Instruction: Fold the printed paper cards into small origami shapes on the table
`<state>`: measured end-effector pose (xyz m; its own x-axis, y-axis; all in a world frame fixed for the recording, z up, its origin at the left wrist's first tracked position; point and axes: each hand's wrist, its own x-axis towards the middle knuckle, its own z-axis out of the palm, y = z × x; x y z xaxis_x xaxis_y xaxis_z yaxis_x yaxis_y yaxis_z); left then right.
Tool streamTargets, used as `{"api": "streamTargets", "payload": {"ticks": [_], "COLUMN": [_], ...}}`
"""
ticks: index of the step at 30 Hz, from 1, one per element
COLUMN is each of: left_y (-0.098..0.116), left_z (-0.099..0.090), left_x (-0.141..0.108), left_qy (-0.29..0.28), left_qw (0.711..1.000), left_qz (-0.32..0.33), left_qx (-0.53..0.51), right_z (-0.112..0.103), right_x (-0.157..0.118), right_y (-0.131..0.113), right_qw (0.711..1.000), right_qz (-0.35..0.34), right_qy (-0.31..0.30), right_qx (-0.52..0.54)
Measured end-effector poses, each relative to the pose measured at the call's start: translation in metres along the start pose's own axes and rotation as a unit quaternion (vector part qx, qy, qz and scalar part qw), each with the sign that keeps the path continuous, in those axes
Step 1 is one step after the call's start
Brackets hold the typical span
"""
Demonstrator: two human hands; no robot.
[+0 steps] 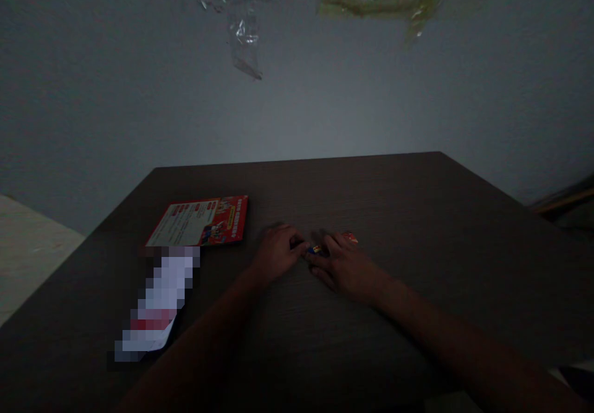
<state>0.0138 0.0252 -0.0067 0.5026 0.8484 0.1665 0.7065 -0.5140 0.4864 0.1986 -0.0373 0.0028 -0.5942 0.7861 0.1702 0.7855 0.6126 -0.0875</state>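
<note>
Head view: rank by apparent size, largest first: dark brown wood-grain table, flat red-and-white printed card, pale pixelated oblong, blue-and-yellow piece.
1. Wood-grain table
2. Printed card and pixelated oblong: too close to rank; the oblong lies nearer the camera.
3. Blue-and-yellow piece, as far as it shows.

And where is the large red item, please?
In the head view, the large red item lies left of the left hand, just beyond the pixelated object.
</note>
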Motion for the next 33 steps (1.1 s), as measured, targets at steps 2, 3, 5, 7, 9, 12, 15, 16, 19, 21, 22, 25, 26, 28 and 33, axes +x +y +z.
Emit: {"api": "streamTargets", "payload": {"ticks": [2, 3, 5, 7, 9, 12, 15, 16, 19, 21, 22, 25, 26, 28, 33], "left_y": [0.001, 0.001, 0.002, 0.002, 0.001, 0.001, 0.000, 0.000, -0.002, -0.005, -0.007, -0.013, -0.014, -0.016, -0.018], "left_z": [0.001, 0.001, 0.002, 0.002, 0.002, 0.002, 0.002, 0.002, 0.002, 0.001, 0.001, 0.000, -0.001, -0.002, -0.004], "left_x": [0.001, 0.001, 0.001, 0.001, 0.001, 0.001, 0.000, 0.000, -0.001, -0.001, 0.000, 0.000, 0.000, 0.001, 0.001], "left_qy": [0.004, 0.007, 0.013, 0.014, 0.009, 0.007, 0.010, 0.010, 0.018, 0.024, 0.027, 0.038, 0.040, 0.035, 0.004], "left_qw": [1.000, 1.000, 1.000, 1.000, 1.000, 0.999, 0.998, 0.998, 0.997, 0.997, 0.997, 0.997, 0.997, 0.996, 0.998], "left_qz": [-0.003, -0.004, -0.005, -0.007, -0.016, -0.036, -0.049, -0.052, -0.053, -0.053, -0.053, -0.058, -0.061, -0.072, -0.059], "left_qx": [0.005, 0.007, 0.009, 0.005, -0.006, -0.026, -0.041, -0.046, -0.052, -0.045, -0.042, -0.034, -0.031, -0.025, -0.020], "right_z": [0.000, 0.000, 0.000, -0.001, -0.001, -0.004, -0.006, -0.007, -0.007, -0.007, -0.008, -0.011, -0.012, -0.014, -0.013], "right_x": [-0.001, -0.001, -0.002, -0.002, -0.002, -0.003, -0.003, -0.003, -0.004, -0.004, -0.005, -0.008, -0.009, -0.011, -0.015], "right_y": [0.000, 0.000, -0.001, -0.002, -0.003, -0.007, -0.008, -0.008, 0.000, 0.009, 0.014, 0.033, 0.038, 0.048, 0.058], "right_qw": [1.000, 1.000, 1.000, 1.000, 1.000, 0.999, 0.999, 0.998, 0.993, 0.985, 0.982, 0.979, 0.979, 0.977, 0.971], "right_qz": [-0.003, -0.002, 0.001, 0.003, -0.001, -0.018, -0.028, -0.029, -0.034, -0.025, -0.014, 0.033, 0.053, 0.082, 0.093], "right_qy": [-0.003, -0.005, -0.007, -0.007, -0.006, -0.009, -0.010, -0.010, 0.001, 0.038, 0.059, 0.088, 0.089, 0.081, 0.056], "right_qx": [0.006, 0.008, 0.013, 0.019, 0.021, 0.026, 0.043, 0.055, 0.115, 0.165, 0.180, 0.179, 0.177, 0.179, 0.214]}}
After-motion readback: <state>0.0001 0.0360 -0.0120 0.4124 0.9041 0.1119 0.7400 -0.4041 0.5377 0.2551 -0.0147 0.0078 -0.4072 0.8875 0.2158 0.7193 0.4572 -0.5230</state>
